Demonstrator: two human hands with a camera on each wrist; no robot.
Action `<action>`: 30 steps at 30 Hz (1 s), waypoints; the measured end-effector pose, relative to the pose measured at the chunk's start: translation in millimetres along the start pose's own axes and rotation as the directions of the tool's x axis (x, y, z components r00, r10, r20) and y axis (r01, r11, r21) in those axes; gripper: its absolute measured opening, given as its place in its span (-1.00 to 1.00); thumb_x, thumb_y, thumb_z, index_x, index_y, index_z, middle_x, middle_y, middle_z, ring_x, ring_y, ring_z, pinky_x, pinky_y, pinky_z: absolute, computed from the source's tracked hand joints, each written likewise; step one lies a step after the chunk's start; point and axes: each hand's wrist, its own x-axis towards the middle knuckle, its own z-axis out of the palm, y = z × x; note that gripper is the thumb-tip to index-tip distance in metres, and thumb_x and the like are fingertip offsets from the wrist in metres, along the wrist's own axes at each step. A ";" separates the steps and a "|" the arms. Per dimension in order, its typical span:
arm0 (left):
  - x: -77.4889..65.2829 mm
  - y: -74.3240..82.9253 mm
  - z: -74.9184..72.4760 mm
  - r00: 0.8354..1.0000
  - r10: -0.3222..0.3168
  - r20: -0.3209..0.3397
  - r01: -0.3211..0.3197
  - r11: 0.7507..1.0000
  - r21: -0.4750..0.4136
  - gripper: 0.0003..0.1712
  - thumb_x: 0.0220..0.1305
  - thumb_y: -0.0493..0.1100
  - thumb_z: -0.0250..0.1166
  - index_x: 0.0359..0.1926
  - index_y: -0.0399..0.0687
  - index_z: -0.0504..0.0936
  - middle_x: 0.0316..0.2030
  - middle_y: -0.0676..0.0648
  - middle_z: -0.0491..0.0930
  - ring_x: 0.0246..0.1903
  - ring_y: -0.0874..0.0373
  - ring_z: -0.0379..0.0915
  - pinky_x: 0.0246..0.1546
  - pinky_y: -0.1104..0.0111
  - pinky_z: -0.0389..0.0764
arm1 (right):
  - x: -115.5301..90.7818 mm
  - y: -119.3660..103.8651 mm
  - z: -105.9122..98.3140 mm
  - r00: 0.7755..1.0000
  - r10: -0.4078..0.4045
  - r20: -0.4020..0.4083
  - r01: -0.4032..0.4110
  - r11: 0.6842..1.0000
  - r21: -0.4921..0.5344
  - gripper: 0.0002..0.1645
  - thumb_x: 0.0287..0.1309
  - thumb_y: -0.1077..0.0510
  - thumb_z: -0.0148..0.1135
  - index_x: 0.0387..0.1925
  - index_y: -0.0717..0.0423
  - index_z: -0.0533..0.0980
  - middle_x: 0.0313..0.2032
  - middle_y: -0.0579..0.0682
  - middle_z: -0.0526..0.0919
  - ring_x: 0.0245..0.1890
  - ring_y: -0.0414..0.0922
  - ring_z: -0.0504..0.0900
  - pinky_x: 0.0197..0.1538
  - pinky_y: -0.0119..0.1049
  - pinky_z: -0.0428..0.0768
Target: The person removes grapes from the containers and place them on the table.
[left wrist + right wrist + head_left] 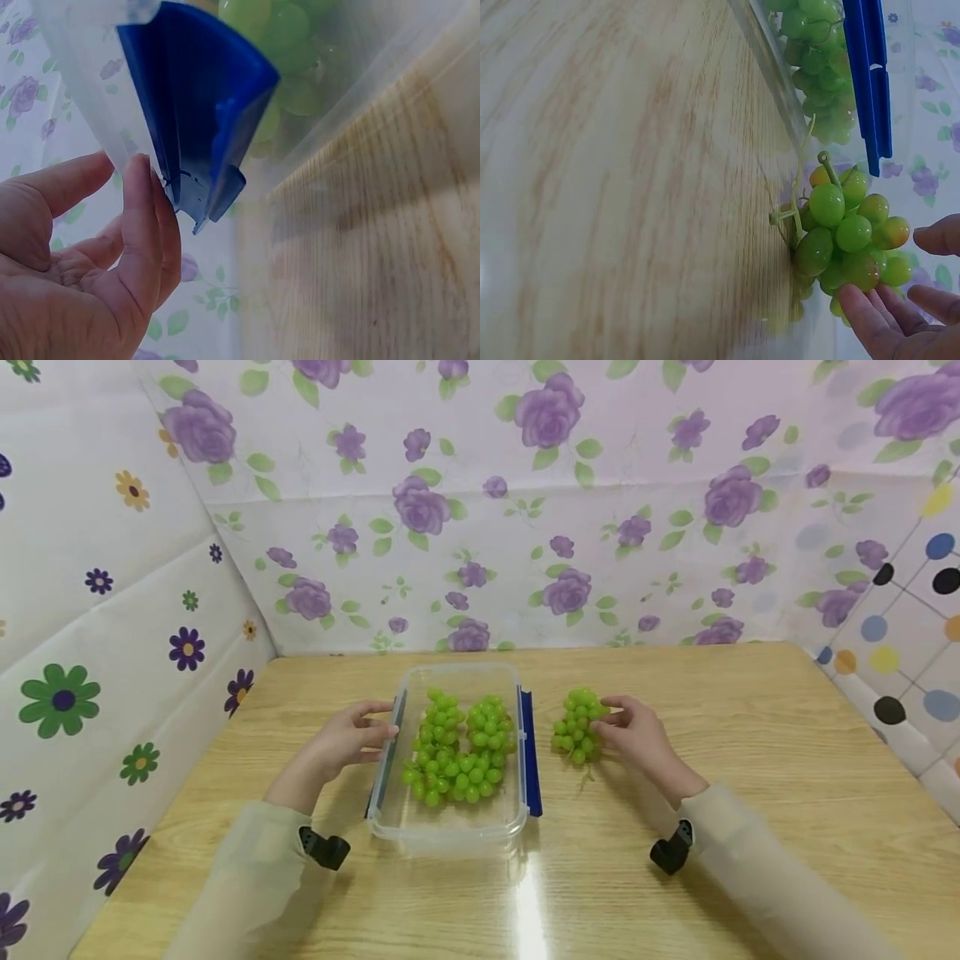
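One green grape bunch (576,722) on the tabletop (607,893), beside the clear container (450,833), is touched by the right grip (636,735), unclamped; the container's side is touched by the left grip (347,739), loosely parted. Grasping seems in hand; a gentle pinch is probably needed next.

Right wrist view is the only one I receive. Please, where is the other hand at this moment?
Observer: The left hand is at the left long side of the clear container.

Operator: Thank you. Is there something attached on that side?

Observer: Yes, the left wrist view shows a blue flap there, beside the fingers.

Operator: And the left half inside, is it bare?

Observer: No, the head view shows green grapes in that half too.
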 end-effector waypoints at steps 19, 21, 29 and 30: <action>5.8 5.1 -4.5 0.994 -0.078 0.072 0.079 0.997 -0.005 -0.29 0.40 -0.12 0.10 0.45 -0.17 0.04 0.30 -0.37 0.19 0.23 -0.21 0.26 -0.05 0.32 0.59 | -8.3 -5.6 -3.6 0.996 -0.085 -0.041 0.079 0.988 -0.136 -0.44 0.27 0.10 0.18 0.22 0.30 0.35 0.02 0.32 0.55 -0.01 0.18 0.56 -0.06 -0.04 0.61; 4.7 4.4 -5.3 0.993 -0.085 0.078 0.086 0.996 -0.015 -0.28 0.40 -0.12 0.11 0.46 -0.14 0.03 0.31 -0.36 0.19 0.22 -0.19 0.27 -0.08 0.34 0.60 | -9.0 -5.6 -4.0 0.994 -0.102 -0.039 0.096 0.985 -0.145 -0.45 0.27 0.11 0.18 0.21 0.29 0.35 0.02 0.31 0.55 -0.01 0.17 0.56 -0.08 -0.05 0.62; 4.5 4.3 -6.1 0.991 -0.099 0.094 0.104 0.993 -0.046 -0.25 0.39 -0.13 0.13 0.47 -0.09 0.00 0.31 -0.35 0.16 0.15 -0.10 0.30 -0.17 0.40 0.61 | -10.2 -8.7 -2.3 0.981 -0.190 -0.040 0.184 0.976 -0.114 -0.50 0.27 0.15 0.19 0.18 0.28 0.39 0.05 0.27 0.53 0.00 0.16 0.55 -0.04 0.00 0.60; 4.8 4.5 -6.0 0.990 -0.104 0.094 0.109 0.993 -0.052 -0.25 0.39 -0.13 0.13 0.47 -0.08 0.00 0.31 -0.35 0.16 0.12 -0.07 0.32 -0.18 0.40 0.61 | -10.2 -9.7 -1.5 0.978 -0.203 -0.042 0.198 0.974 -0.107 -0.51 0.27 0.16 0.19 0.17 0.29 0.40 0.06 0.27 0.52 0.00 0.15 0.55 -0.02 0.01 0.59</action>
